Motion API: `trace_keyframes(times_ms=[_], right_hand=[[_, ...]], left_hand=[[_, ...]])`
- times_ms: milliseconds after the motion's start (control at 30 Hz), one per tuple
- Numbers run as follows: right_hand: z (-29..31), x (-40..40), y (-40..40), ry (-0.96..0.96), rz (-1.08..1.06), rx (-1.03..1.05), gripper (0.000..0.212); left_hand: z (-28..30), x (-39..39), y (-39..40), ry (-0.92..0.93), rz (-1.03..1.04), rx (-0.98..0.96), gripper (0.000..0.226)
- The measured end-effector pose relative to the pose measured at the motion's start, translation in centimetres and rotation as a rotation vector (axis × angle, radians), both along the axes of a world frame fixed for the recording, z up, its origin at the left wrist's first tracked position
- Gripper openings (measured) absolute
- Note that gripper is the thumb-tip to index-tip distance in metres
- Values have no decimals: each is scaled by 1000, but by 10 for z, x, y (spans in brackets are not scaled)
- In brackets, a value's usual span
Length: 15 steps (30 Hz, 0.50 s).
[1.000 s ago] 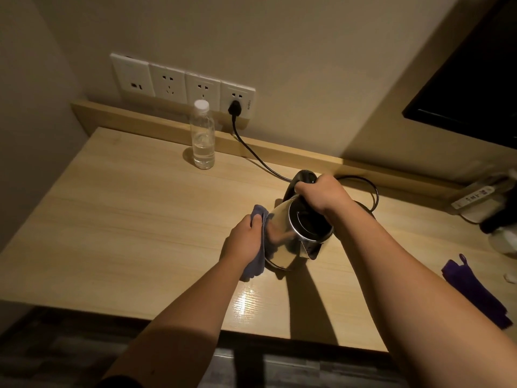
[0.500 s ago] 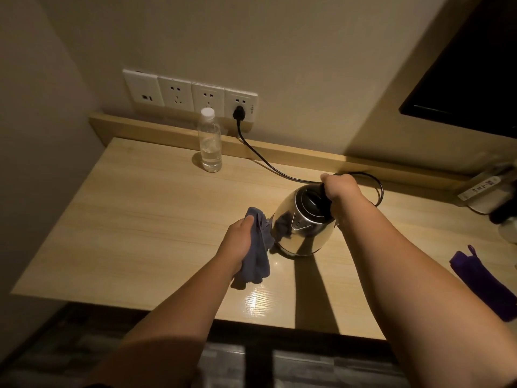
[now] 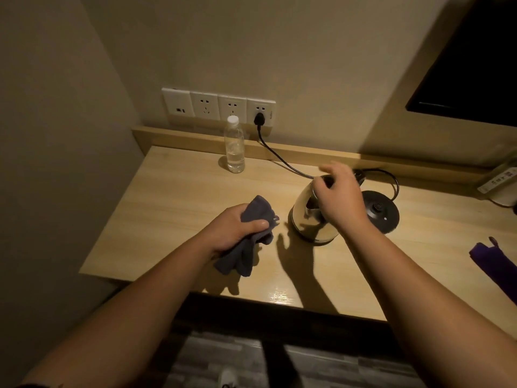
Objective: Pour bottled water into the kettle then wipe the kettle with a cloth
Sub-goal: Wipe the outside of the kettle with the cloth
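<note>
The left hand [image 3: 237, 231] grips a bunched grey cloth [image 3: 249, 236] just above the wooden table [image 3: 156, 208], apart from the kettle [image 3: 310, 219]. Beyond it, the right hand [image 3: 338, 197] hovers over the upright kettle's top, fingers loosely curled; whether they touch it, I cannot tell. The water bottle [image 3: 234, 145] stands farthest back, by the wall.

Desk [image 3: 173, 197] left open (bottle [image 3: 234, 145] at back).

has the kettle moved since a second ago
Yes. The kettle was held tilted and lifted; now it stands upright on the table, just left of its black base.
</note>
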State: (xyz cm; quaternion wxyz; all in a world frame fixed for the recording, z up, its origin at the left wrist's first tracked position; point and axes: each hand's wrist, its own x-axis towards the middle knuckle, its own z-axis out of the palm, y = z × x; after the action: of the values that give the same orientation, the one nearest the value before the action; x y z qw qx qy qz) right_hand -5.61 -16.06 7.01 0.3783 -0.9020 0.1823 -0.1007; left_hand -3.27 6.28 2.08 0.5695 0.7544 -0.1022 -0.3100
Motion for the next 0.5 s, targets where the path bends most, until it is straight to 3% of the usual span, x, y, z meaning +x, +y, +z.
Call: trace_keyframes(times_ms=[133,267,500], right_hand=[[28,-15,35,79,417,-85,37],[42,-22,52,208,757,-198,45],[54,-36,57,193,819,-76,12]], left_hand=[[35,-8,8,-235,-170,257,23],[59,-16,17,-310,-246,342,38],[83,-28,47,-413,-350,460,32]])
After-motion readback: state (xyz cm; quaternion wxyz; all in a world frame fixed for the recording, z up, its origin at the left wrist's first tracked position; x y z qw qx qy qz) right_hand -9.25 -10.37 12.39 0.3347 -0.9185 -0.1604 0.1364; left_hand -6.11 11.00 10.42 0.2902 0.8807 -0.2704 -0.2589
